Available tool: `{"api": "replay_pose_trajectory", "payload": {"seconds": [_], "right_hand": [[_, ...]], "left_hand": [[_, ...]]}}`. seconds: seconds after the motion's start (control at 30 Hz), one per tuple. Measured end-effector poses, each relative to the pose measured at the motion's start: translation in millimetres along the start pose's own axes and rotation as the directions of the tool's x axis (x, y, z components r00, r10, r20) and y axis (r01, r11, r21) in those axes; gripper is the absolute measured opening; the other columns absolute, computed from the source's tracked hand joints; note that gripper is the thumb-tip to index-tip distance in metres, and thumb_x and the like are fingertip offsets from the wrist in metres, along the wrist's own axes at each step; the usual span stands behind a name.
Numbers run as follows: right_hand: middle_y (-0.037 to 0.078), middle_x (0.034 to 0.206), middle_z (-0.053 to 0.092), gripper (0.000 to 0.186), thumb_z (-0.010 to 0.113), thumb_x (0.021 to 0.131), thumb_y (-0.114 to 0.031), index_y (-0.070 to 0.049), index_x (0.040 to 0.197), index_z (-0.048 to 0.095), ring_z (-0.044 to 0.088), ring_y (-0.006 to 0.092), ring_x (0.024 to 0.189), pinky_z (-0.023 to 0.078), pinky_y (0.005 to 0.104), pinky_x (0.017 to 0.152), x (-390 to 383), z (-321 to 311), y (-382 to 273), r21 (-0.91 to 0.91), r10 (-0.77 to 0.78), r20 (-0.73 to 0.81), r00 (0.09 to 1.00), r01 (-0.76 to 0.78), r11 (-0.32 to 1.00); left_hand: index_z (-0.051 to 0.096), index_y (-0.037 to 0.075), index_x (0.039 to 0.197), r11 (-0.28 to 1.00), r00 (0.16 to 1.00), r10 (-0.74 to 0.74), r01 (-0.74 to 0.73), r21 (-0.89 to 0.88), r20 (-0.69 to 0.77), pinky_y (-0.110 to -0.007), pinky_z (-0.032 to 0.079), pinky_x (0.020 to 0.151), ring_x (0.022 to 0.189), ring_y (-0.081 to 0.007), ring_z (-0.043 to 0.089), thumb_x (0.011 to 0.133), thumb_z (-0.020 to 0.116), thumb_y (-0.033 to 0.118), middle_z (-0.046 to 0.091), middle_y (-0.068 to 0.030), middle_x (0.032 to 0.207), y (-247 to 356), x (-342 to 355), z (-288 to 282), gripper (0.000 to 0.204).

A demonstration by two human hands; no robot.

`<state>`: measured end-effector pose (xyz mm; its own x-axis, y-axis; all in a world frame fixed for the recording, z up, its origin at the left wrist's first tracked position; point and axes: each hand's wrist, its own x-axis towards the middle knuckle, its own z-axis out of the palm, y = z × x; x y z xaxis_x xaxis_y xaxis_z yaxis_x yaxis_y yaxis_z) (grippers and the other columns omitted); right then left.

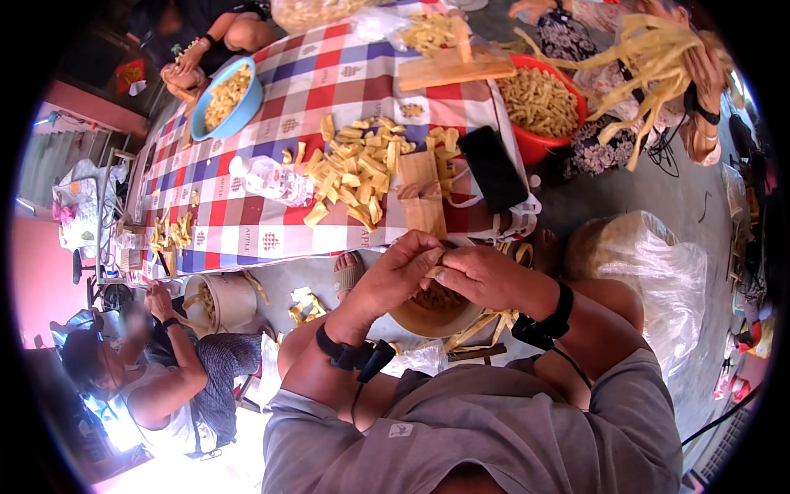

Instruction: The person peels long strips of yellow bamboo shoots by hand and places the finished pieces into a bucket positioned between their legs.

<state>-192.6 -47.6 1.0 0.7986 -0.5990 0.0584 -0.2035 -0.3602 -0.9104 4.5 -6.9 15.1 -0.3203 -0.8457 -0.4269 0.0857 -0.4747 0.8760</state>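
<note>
My left hand point(407, 267) and my right hand point(477, 276) meet at the table's near edge, fingertips pinched together. Between them shows a bit of pale yellow strip point(433, 272), mostly hidden by the fingers. Directly below is a round tub point(429, 328) with small yellowish pieces in it, partly covered by my hands. Just beyond my hands a wooden block point(421, 206) lies on the checked tablecloth point(309, 235). Beside the block spreads a loose heap of short folded yellow pieces point(362, 169).
A clear bottle point(271, 179) and a black phone point(492, 169) lie on the table. Filled blue point(257, 97) and red point(527, 142) basins stand farther off. Co-workers sit around; one at right lifts long yellow strips point(646, 62). A large plastic sack point(638, 272) stands at my right.
</note>
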Motion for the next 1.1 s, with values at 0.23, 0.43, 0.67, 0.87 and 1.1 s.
{"api": "replay_pose_trajectory", "payload": {"seconds": [0.23,0.43,0.67,0.87,1.1], "right_hand": [[0.022,0.08,0.061,0.024,0.054,0.093,-0.021,0.0,0.085,0.061,0.061,0.0413,0.077,0.047,0.0466,0.068,2,5,-7,-0.005,0.026,-0.115,0.993,-0.026,1.0],[0.023,0.074,0.059,0.027,0.055,0.091,-0.02,0.002,0.076,0.058,0.059,0.0418,0.072,0.046,0.0461,0.064,-5,-2,-21,-0.035,0.057,-0.085,0.995,-0.06,0.998],[0.024,0.069,0.057,0.029,0.056,0.091,-0.02,0.003,0.073,0.057,0.058,0.0421,0.066,0.045,0.0466,0.06,-6,5,-19,-0.053,0.052,-0.151,0.987,-0.06,0.997],[0.024,0.071,0.057,0.033,0.057,0.093,-0.025,0.003,0.077,0.057,0.058,0.0402,0.065,0.044,0.0444,0.059,3,0,1,0.068,0.21,-0.15,0.966,-0.201,0.977],[0.013,0.074,0.061,0.017,0.062,0.09,-0.015,0.0,0.092,0.056,0.061,0.0217,0.069,0.048,0.035,0.065,25,3,37,0.153,0.117,-0.407,0.906,-0.059,0.986]], "left_hand": [[0.051,0.009,0.109,0.997,0.999,-0.043,0.042,-0.069,-0.021,-0.018,0.039,0.059,0.068,-0.0025,0.045,0.102,0.052,0.015,0.051,0.0047,0.086,-1,3,-4,0.009],[0.052,0.01,0.111,0.997,0.994,0.076,-0.077,-0.004,-0.083,-0.017,0.033,0.057,0.066,-0.0005,0.041,0.101,0.051,0.01,0.05,0.0068,0.084,-1,3,0,0.01],[0.051,0.01,0.112,0.995,0.99,0.079,-0.085,-0.044,-0.118,-0.018,0.03,0.054,0.064,-0.0003,0.039,0.099,0.051,0.008,0.049,0.0078,0.081,-8,3,-14,0.013],[0.05,0.01,0.108,0.99,0.96,0.134,-0.122,0.065,-0.244,-0.019,0.03,0.052,0.062,0.0,0.039,0.1,0.052,0.01,0.048,0.0079,0.077,-5,18,-13,0.009],[0.053,0.01,0.095,0.972,0.935,0.226,-0.234,0.001,-0.272,-0.019,0.031,0.054,0.063,0.0001,0.04,0.095,0.06,0.011,0.047,0.0086,0.075,-15,36,-34,0.007]]}}
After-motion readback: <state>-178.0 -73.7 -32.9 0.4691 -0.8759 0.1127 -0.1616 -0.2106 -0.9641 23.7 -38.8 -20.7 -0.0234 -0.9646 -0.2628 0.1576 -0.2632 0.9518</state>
